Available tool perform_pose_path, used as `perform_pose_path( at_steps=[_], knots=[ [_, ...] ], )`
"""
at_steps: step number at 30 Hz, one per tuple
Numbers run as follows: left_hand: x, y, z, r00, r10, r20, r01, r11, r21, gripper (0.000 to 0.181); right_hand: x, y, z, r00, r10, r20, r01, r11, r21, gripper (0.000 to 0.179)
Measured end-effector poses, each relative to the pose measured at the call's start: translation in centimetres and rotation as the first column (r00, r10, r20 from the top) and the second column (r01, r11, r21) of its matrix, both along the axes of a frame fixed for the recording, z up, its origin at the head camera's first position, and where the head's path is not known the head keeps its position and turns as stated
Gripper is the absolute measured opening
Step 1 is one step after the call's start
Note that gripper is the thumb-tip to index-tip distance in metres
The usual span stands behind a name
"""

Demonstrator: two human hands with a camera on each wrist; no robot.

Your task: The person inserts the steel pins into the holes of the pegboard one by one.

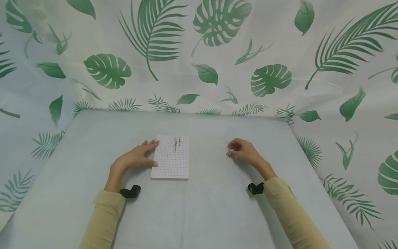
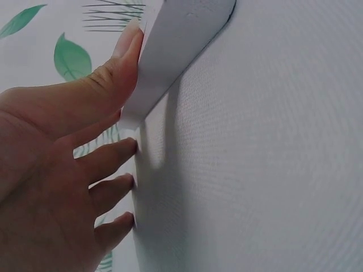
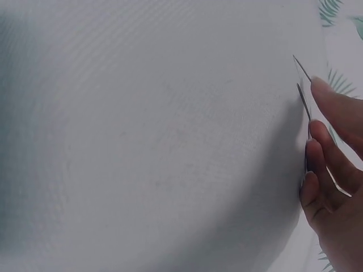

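A white board (image 1: 171, 159) with a grid of small holes lies on the table. Several thin dark metal pins (image 1: 175, 144) stand in its upper right part; in the left wrist view these pins (image 2: 113, 14) jut past its edge. My left hand (image 1: 136, 155) rests at the board's left side, fingers spread, the thumb (image 2: 127, 51) against the board's edge. To the right of the board, my right hand (image 1: 244, 152) pinches thin metal pins at its fingertips, close over the table. One pin (image 3: 302, 68) sticks out by the thumb, another pin (image 3: 304, 102) by the fingers.
The white-covered table (image 1: 205, 214) reaches back to a curtain (image 1: 174, 83) printed with green leaves, which also hangs at both sides. Black wrist-worn devices (image 1: 131, 192) sit at both sleeve cuffs.
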State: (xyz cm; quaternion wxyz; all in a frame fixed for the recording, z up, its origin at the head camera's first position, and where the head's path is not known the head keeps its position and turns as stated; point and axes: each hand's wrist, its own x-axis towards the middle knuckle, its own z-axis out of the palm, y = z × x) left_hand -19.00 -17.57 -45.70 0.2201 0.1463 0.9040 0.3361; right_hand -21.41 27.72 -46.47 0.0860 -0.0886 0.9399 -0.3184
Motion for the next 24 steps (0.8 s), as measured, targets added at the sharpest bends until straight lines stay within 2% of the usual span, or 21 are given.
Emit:
perform_pose_path(
  at_steps=[11, 19, 24],
  knots=[
    [0.0, 0.0, 0.1, 1.0, 0.004, -0.009, -0.004, 1.0, -0.019, 0.097, 0.2, -0.4, 0.4, 0.999, -0.044, -0.002, 0.044, 0.997, -0.06, 0.03],
    [0.0, 0.0, 0.1, 1.0, 0.001, -0.013, -0.001, 1.0, -0.013, 0.098, 0.3, -1.1, 0.3, 0.999, 0.022, -0.032, -0.028, 0.979, -0.202, 0.026],
    [0.0, 0.0, 0.2, 1.0, 0.002, -0.01, -0.002, 1.0, -0.01, 0.098, 0.3, -1.6, 0.3, 0.999, 0.04, -0.021, -0.044, 0.969, -0.244, 0.026]
  ],
)
